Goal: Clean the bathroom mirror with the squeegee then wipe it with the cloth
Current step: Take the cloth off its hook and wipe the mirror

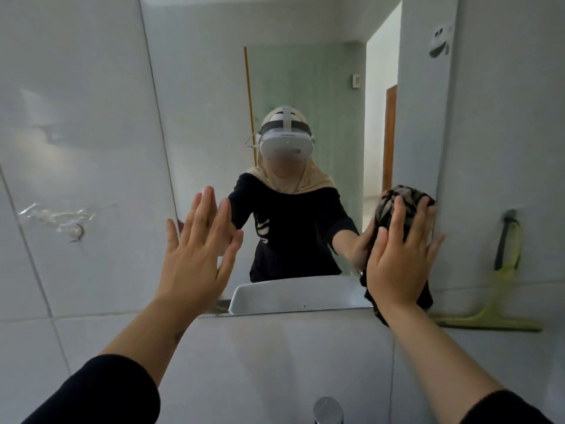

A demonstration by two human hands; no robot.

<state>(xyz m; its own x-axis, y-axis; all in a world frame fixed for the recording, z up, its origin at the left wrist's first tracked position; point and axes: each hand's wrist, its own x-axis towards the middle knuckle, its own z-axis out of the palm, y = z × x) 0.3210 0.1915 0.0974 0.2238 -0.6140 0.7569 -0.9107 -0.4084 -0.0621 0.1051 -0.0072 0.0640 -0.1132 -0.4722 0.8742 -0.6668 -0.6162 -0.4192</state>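
We judge that we are in the second step, the wiping: our right hand [397, 255] is spread flat with a dark patterned cloth [400, 197] pressed under the palm against the lower right corner of the frameless rectangular bathroom mirror [305, 71], the cloth reaching just past the mirror's right edge. Our left hand [195, 246] is empty, fingers straight and together, laid flat at the mirror's lower left edge as a brace. The pale green plastic squeegee [501, 301] hangs from a hook on the white tiled wall [76, 117] just right of the mirror, so its part looks done. The next move, as we see it, calls for sweeping the cloth left and upward across the glass in overlapping passes, with even pressure. The bracing left palm may leave prints to wipe off afterwards. The chrome tap [328, 410] sits near, below us, clear of our arms
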